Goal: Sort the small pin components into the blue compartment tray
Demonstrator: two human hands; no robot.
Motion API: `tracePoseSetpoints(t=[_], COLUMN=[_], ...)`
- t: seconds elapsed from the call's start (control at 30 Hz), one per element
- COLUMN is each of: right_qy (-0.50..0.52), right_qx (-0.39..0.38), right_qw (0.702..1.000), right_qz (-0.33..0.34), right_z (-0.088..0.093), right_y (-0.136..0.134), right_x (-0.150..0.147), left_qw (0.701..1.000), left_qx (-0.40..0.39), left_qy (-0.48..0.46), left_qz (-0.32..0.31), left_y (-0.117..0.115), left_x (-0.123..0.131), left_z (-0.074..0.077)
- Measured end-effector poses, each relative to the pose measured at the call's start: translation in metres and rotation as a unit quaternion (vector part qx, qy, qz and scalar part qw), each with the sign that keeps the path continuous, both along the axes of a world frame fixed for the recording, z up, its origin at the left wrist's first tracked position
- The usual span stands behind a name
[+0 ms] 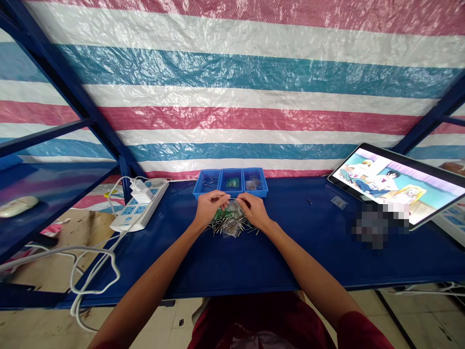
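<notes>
Both hands meet over a pile of thin metal pins (227,225) and small clear bags on the blue table. My left hand (210,207) has its thumb and fingers pinched together at the upper left of the pile. Opposite it, my right hand (253,209) is pinched as well. Between the fingertips a small clear plastic bag (235,205) seems to hang, its edge stretched from one hand to the other. Just behind the hands stand joined blue bins (231,169): metal pins in the left one, a green packet (232,182) in the middle, small clear packets (253,183) in the right.
A white power strip (140,206) with a plugged-in charger and loose cables (96,276) lies at the left. At the right a tablet (395,186) leans, with a small clear bag (338,202) and a single dark pin (309,201) nearer the middle. Striped sheeting hangs behind.
</notes>
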State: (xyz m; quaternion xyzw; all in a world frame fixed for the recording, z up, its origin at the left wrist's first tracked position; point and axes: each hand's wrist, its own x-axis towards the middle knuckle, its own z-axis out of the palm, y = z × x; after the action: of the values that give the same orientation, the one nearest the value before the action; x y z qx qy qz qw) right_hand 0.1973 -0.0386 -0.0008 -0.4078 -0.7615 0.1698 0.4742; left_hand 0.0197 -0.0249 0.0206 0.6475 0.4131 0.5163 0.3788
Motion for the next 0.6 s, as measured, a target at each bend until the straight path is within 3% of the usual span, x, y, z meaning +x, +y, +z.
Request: tracePoseSetpoints(t=[0.4,0.6], right_qy=[-0.002,-0.042], right_qx=[-0.011,-0.008], right_qw=[1.0,0.999], right_qz=[-0.004,0.006], right_z=[-0.0005,-0.0062], right_y=[0.0001,0.0033], right_x=[0.0,-0.0008], left_qw=[0.995,0.992], left_qx=[-0.064,-0.078], left_qy=[-0.075,-0.08], left_qz=[-0.017,-0.067], left_y=[0.0074,0.0032], left_x=[0.0003,0.0029], left_z=[-0.006,-0.0003])
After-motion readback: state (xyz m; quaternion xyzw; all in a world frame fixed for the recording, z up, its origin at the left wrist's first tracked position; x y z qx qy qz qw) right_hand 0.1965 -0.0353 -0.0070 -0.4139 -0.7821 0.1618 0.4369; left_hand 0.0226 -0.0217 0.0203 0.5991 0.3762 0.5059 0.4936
